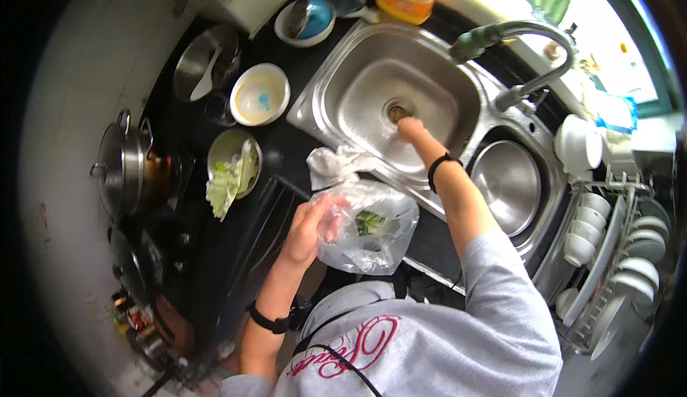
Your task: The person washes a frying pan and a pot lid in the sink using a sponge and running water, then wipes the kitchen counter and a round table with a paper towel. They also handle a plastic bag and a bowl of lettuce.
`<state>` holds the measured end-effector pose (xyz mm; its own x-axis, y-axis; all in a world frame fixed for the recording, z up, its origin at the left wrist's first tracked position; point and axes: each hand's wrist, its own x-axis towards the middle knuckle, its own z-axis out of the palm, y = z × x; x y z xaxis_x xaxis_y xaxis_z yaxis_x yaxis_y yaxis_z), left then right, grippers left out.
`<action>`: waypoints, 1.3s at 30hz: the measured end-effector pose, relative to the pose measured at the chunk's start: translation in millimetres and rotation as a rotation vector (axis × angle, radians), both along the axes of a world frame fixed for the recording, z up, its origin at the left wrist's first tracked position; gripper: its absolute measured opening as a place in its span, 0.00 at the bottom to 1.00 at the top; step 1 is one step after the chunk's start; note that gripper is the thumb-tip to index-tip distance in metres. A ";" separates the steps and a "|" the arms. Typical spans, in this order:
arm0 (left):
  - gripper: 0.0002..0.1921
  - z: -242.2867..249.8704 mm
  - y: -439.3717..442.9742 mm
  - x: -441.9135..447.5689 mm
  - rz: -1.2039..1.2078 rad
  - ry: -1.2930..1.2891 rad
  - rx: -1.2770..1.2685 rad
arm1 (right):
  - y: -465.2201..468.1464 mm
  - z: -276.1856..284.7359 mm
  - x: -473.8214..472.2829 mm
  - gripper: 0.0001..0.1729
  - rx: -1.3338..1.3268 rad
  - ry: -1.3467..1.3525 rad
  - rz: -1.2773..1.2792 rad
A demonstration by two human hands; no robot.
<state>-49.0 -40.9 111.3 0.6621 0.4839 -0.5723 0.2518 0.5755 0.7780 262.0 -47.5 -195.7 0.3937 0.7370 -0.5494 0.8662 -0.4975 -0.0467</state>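
My left hand [316, 225] holds a clear plastic bag [392, 247] by its rim, in front of my body at the counter edge. Green vegetable scraps [369, 222] show inside it. With my right arm stretched over the stainless steel sink [365, 94], my right hand [410, 129] is down at the drain. Brownish matter lies in the drain opening [397, 112], right by the fingertips. Those fingers are partly hidden, so their grip is unclear. A crumpled white cloth [333, 166] rests on the sink's near rim, just beyond the bag.
A faucet [536, 27] arches over the sink's right side. A steel bowl [507, 188] sits in the smaller basin, beside a dish rack [617, 268] of bowls and plates. On the left are a bowl with cabbage leaves [233, 177], a white bowl [260, 95] and a lidded steel pot [123, 163].
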 end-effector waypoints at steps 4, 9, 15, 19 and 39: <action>0.24 3.8 9.0 -0.2 0.107 -0.042 -0.154 | 19.2 -41.3 -2.8 0.24 -0.167 0.130 0.069; 0.24 17.9 17.0 -2.9 0.007 0.010 0.197 | 23.6 -41.2 -1.0 0.18 -0.036 0.123 0.118; 0.24 23.1 27.5 -13.5 0.058 -0.071 -0.078 | 17.1 -30.6 4.3 0.08 0.129 -0.074 0.259; 0.22 14.1 30.2 -13.2 0.013 -0.037 0.032 | 10.4 -8.4 12.7 0.06 0.383 -0.185 0.348; 0.23 -4.2 40.7 -4.3 -0.166 -0.175 0.034 | -114.5 320.3 -177.2 0.09 0.653 0.221 0.702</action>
<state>-53.4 -0.2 107.1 0.8218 0.3772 -0.4271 0.2004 0.5103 0.8363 84.8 -162.0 124.6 -0.3120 0.9492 0.0407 0.8939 0.3078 -0.3260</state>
